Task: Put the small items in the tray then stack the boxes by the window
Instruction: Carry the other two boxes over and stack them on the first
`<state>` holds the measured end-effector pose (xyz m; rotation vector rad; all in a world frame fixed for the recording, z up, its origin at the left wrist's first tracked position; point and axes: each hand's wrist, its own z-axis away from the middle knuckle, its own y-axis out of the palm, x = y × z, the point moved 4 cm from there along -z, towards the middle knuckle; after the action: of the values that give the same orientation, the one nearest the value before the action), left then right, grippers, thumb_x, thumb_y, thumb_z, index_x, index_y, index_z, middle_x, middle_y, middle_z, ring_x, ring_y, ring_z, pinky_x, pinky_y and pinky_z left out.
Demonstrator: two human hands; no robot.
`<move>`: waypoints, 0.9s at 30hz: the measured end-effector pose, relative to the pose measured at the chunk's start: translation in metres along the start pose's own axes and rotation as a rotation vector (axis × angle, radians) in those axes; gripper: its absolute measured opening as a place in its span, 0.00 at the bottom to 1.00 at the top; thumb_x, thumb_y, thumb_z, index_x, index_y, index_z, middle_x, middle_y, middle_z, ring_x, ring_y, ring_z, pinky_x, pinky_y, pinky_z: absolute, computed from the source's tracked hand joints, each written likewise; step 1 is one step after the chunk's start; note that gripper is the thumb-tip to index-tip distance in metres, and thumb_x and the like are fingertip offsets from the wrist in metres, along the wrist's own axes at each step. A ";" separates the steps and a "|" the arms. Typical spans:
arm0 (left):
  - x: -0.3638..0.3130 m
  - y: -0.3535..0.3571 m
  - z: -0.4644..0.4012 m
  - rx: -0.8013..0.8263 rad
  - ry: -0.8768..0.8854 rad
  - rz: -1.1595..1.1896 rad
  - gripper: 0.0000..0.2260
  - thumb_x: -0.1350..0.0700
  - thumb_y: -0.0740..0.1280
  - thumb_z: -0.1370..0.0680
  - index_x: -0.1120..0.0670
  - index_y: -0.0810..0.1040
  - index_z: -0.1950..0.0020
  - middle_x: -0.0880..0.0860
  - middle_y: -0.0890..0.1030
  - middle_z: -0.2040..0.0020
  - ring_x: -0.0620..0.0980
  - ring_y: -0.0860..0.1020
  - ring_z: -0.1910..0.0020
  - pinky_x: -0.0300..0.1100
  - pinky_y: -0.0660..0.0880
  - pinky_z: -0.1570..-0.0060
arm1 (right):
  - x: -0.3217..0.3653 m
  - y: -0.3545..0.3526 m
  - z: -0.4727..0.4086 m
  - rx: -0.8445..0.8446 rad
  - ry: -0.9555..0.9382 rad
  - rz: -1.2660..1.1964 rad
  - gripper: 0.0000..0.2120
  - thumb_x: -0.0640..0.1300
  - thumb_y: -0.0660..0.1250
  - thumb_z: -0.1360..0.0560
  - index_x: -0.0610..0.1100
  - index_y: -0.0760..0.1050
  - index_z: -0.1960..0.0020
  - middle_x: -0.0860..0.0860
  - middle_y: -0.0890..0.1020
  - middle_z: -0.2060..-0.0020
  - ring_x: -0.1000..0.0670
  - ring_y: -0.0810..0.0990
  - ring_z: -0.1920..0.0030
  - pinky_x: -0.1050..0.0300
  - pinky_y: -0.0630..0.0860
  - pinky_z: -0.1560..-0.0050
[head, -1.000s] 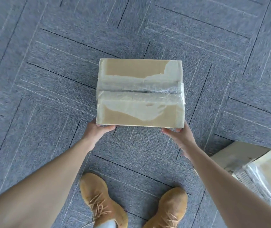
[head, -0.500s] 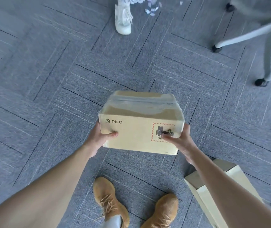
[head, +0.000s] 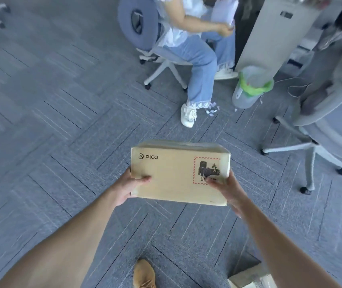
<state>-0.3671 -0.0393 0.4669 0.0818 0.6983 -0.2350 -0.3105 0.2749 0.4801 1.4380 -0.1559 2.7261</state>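
Note:
I hold a tan cardboard box [head: 174, 175] above the grey carpet, its printed side with a logo and a red-bordered warning label facing me. My left hand [head: 127, 187] grips its lower left corner, thumb on the front face. My right hand [head: 226, 191] grips the lower right corner, thumb on the label. A second cardboard box [head: 251, 279] lies on the floor at the bottom right, mostly cut off by the frame. No tray or window is in view.
A seated person [head: 199, 44] on a wheeled office chair [head: 143, 32] is ahead. A bin with a green liner [head: 249, 88] stands by a white cabinet [head: 269, 30]. Another wheeled chair [head: 319, 129] is at right. My tan shoe [head: 144, 274] is below.
The box has been lifted and tipped, so its printed side faces me. My view has swung up from the floor, bringing the seated person, bin and chairs into sight.

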 end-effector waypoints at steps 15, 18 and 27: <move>-0.177 -0.178 0.350 -0.387 0.425 0.061 0.38 0.43 0.83 0.45 0.40 0.72 0.38 0.41 0.84 0.42 0.47 0.80 0.40 0.61 0.74 0.36 | 0.351 0.159 0.181 0.281 -0.499 0.166 0.34 0.39 0.81 0.33 0.47 0.70 0.32 0.47 0.86 0.44 0.48 0.85 0.45 0.53 0.80 0.46; -0.168 -0.192 0.452 -0.505 0.519 0.107 0.31 0.50 0.82 0.41 0.42 0.72 0.44 0.42 0.83 0.45 0.47 0.80 0.42 0.56 0.74 0.36 | 0.392 0.201 0.244 0.427 -0.621 0.194 0.37 0.42 0.81 0.38 0.47 0.72 0.32 0.47 0.85 0.43 0.44 0.83 0.41 0.45 0.79 0.40; -0.022 -0.243 0.741 -0.936 0.671 0.247 0.38 0.54 0.84 0.38 0.44 0.71 0.33 0.47 0.84 0.40 0.51 0.81 0.39 0.54 0.79 0.42 | 0.405 0.362 0.451 0.788 -0.782 0.269 0.41 0.50 0.82 0.41 0.56 0.69 0.31 0.57 0.84 0.42 0.52 0.81 0.40 0.48 0.74 0.35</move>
<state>0.0223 -0.3845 1.0481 -0.6731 1.3924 0.3927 -0.2043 -0.1359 1.0448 2.7954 0.8400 2.2932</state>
